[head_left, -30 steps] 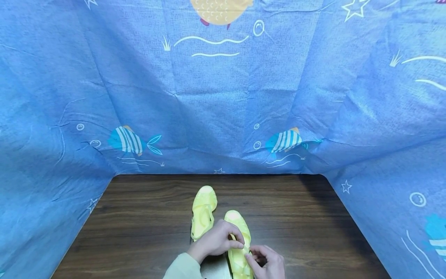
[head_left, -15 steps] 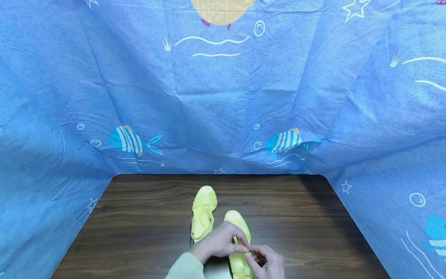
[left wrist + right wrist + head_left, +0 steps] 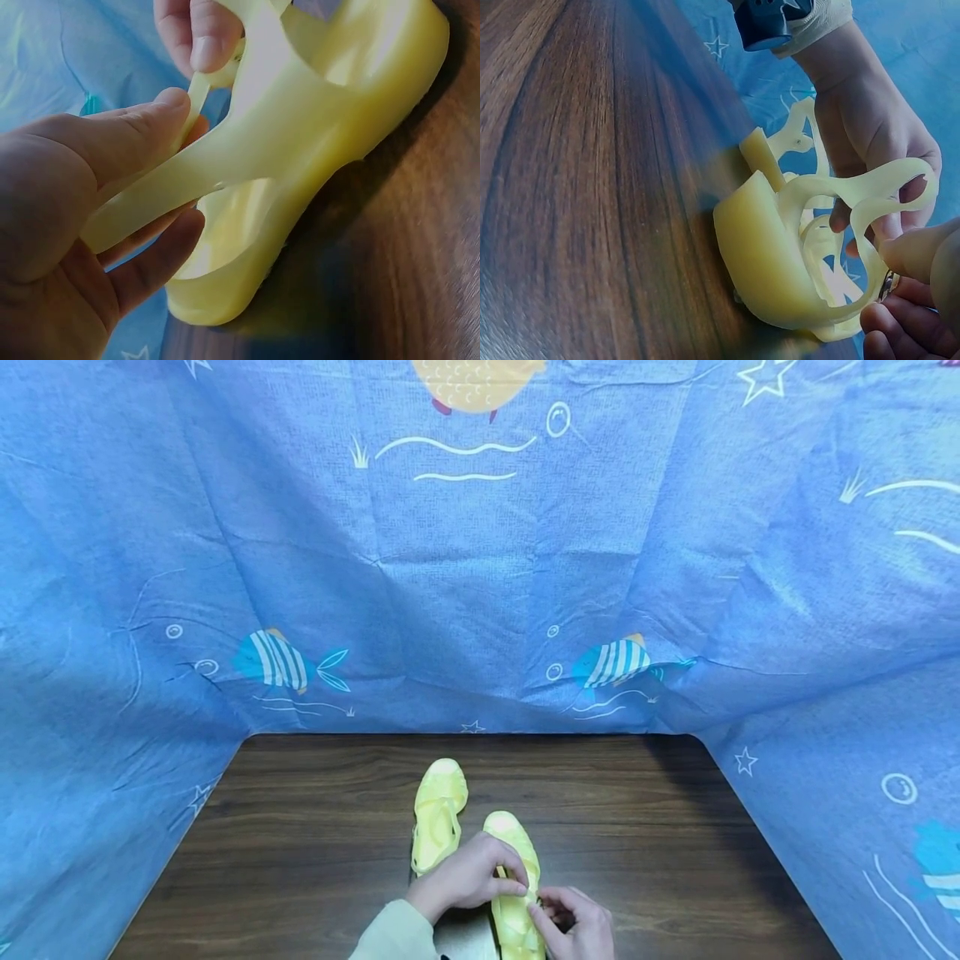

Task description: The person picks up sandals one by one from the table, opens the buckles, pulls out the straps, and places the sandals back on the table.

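Two yellow jelly sandals lie on the table. My hands work at the nearer, right-hand sandal (image 3: 512, 837). My left hand (image 3: 471, 870) reaches across it; in the left wrist view its thumb and fingers pinch the narrow ankle strap (image 3: 196, 97). To the right of the sandal, my right hand (image 3: 579, 922) pinches the side with a small metal buckle (image 3: 887, 285), seen in the right wrist view. Whether the strap passes through the buckle is hidden by fingers. The other sandal (image 3: 435, 827) lies farther left, untouched, toe pointing away.
The dark wood-grain table (image 3: 322, 843) extends to both sides of the sandals. A blue cloth (image 3: 450, 568) printed with fish and stars hangs behind and at both sides. A greyish-white surface (image 3: 467, 939) shows below my left wrist.
My left hand moved slightly right toward the right hand, then drew back a little to the left. The right hand and both sandals stay nearly in place.
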`<state>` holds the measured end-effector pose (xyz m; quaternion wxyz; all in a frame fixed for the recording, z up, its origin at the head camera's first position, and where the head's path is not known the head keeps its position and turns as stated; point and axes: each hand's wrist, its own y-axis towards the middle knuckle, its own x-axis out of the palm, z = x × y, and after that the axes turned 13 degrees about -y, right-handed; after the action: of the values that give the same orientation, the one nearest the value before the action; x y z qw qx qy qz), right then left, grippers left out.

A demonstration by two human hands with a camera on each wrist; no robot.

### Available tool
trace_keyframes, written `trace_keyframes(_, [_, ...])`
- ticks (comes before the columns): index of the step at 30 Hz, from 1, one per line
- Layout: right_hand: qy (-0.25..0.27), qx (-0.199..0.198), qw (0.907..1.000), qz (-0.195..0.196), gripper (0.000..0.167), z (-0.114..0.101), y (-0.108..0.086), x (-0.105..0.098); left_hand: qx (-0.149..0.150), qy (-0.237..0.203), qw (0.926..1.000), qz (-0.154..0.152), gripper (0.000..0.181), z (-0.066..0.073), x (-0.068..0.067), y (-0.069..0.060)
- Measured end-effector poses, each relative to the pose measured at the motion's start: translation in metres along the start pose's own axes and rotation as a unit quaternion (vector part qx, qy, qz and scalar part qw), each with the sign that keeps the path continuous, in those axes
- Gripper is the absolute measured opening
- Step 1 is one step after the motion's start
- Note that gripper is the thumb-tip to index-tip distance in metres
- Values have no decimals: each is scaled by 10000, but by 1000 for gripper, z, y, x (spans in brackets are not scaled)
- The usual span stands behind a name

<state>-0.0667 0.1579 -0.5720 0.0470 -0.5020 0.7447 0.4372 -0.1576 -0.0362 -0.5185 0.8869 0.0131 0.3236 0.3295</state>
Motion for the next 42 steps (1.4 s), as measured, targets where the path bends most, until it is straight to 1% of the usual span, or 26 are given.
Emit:
trace_keyframes(3, [42,4,10000,25,33,1,0,0,-64,225,9997,-14,5,0,-6,-2])
trace_keyframes(7, [59,14,10000,47,33,3,-1,0,72,543,9985,-32,5,-1,-12,-3])
trace_keyframes(10, [74,38,10000,46,33,3,-1,1,175,722,9972,-56,4,0,-13,-3])
trace_keyframes(12, [86,45,9999,57,33,4,-1,1,140,759,9970,-73,1,1,-12,-3])
trace_keyframes(16, [106,61,9999,72,33,3,-1,2,76,887,9960,-46,5,3,-7,-4])
trace_keyframes(20, [137,120,9998,25,33,3,-2,3,265,945,9952,11,7,5,-3,-4])
trace_keyframes(23, [166,129,9998,-2,34,3,-3,3,411,824,9957,64,8,7,-1,-3])
trace_keyframes(26, [179,108,9998,-6,35,3,-4,4,410,757,9962,135,8,7,0,-3])
trace_keyframes(30, [172,101,9998,13,34,3,-5,5,374,851,9952,317,11,8,1,-4])
trace_keyframes(33, [140,150,9998,-14,33,4,-5,6,454,879,9937,525,12,9,0,-7])
trace_keyframes(37, [145,243,9995,-120,31,5,-6,6,619,750,9911,908,12,11,0,-10])
trace_keyframes(42, [213,316,9990,-212,32,6,-7,6,702,583,9855,1430,10,13,4,-16])
